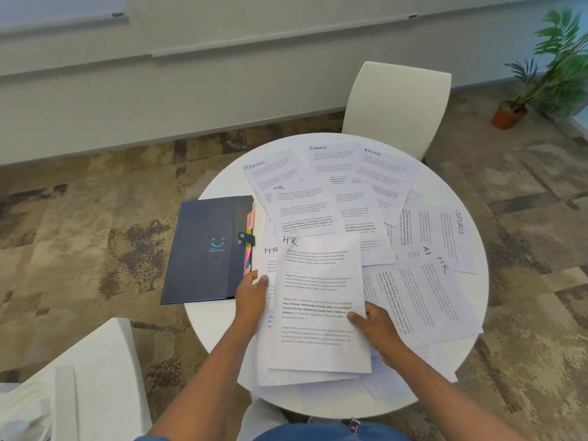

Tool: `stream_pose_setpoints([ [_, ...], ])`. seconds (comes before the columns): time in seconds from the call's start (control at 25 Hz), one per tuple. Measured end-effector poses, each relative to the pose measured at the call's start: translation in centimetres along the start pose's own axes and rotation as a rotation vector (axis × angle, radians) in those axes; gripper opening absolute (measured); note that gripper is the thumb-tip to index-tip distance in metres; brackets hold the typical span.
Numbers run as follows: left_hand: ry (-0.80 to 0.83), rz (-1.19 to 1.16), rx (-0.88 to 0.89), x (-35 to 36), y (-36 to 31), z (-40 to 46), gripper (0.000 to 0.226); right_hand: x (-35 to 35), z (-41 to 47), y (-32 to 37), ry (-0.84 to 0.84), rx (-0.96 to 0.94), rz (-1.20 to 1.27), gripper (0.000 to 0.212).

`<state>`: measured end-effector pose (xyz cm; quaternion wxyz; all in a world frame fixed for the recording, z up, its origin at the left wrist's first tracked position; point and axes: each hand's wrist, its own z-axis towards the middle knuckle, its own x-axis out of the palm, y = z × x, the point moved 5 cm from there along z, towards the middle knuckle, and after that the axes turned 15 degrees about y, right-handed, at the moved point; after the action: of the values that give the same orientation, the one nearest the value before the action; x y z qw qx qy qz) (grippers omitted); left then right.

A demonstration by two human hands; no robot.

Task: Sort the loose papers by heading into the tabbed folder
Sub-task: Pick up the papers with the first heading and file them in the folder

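A thin white printed sheet headed HR (318, 300), light and floppy, is being pinched at both side edges by the left hand (251, 294) and right hand (375, 329), just right of the closed navy tabbed folder (206, 249).

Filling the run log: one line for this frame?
hands: both hold HR sheets | left hand | right hand | folder closed | sorting not started
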<state>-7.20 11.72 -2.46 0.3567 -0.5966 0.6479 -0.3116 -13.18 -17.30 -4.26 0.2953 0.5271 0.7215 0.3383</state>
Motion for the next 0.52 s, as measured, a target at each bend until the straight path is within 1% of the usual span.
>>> stream_pose_setpoints([
  [0.12, -0.006, 0.067, -0.03, -0.5, 1.2, 1.4, 0.058, 0.8, 0.2, 0.1, 0.035, -0.009, -0.054, 0.016],
  [0.2, 0.008, 0.089, -0.037, -0.5, 1.0, 1.3, 0.062, 1.2, 0.4, 0.3, 0.051, -0.015, -0.077, 0.017],
  [0.36, 0.026, 0.066, -0.026, -0.2, -0.3, 0.4, 0.059, 1.5, 0.5, 0.7, 0.059, -0.016, -0.121, 0.018],
  [0.52, 0.019, 0.031, 0.008, -0.1, -0.9, 0.1, 0.038, 1.4, 0.5, 1.4, 0.052, -0.019, -0.139, 0.017],
])
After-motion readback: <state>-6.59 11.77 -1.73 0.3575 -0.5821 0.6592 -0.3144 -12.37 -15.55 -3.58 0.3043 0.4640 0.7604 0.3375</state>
